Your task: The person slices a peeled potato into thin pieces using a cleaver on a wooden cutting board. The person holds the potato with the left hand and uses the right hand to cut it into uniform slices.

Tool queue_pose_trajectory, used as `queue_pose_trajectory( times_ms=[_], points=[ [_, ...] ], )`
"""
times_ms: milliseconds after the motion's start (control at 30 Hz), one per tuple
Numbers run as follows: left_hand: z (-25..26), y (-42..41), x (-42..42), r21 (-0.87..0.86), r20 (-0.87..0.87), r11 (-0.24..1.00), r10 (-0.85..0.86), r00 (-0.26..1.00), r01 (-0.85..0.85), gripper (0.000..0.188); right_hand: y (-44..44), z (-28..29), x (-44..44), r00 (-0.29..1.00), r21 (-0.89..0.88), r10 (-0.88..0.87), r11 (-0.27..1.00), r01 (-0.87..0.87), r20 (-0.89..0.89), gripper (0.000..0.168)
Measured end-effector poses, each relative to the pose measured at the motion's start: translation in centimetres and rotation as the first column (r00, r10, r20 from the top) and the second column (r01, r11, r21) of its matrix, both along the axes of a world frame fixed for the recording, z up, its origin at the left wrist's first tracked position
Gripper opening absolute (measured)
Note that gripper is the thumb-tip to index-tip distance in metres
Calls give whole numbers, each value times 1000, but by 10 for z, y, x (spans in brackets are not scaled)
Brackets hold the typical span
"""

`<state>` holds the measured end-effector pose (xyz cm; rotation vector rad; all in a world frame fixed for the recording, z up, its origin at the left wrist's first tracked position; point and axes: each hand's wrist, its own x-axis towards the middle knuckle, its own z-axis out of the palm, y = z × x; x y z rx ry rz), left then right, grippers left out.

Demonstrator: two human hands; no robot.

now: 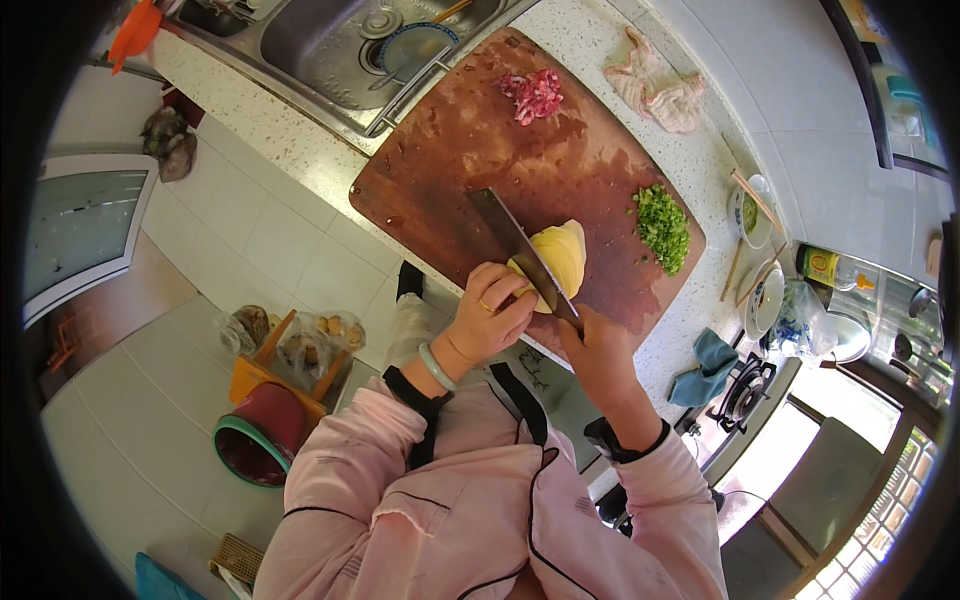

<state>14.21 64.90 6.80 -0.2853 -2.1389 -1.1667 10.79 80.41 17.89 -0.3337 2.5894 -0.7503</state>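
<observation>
My right hand grips the handle of a dark-bladed cleaver. The blade stands on edge between fanned pale-yellow slices, which look like potato, and the uncut potato piece. With fingertips bent close to the blade, my left hand holds that piece; much of it is hidden under the fingers. All this is near the front edge of a large reddish-brown cutting board. Cut raw meat lies in a pile at the board's far end. Chopped green herbs or scallions are heaped at its right side.
A steel sink with a bowl adjoins the board. A cloth, bowls with chopsticks, a teal cloth and a gas burner line the counter. A red bucket and wooden stool are on the floor.
</observation>
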Motion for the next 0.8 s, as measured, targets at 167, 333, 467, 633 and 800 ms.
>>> queue_pose_trajectory(
  times_ms=[167,333,467,633,800],
  points=[
    [1,1,0,-3,14,1000,26,1000,-26,31,3,42,2,999,75,8,997,-10,35,10],
    [3,1,-1,9,23,1000,16,1000,-16,31,12,51,11,999,88,-21,996,17,47,8],
    [4,1,-2,6,29,1000,13,999,-13,32,15,51,11,998,110,-11,994,4,62,8],
    [5,1,0,-30,26,998,51,998,-50,32,14,51,9,996,107,-19,994,10,87,8],
    [2,2,0,-1,11,999,43,999,-43,32,14,47,8,995,90,-10,996,1,95,9]
  ],
)
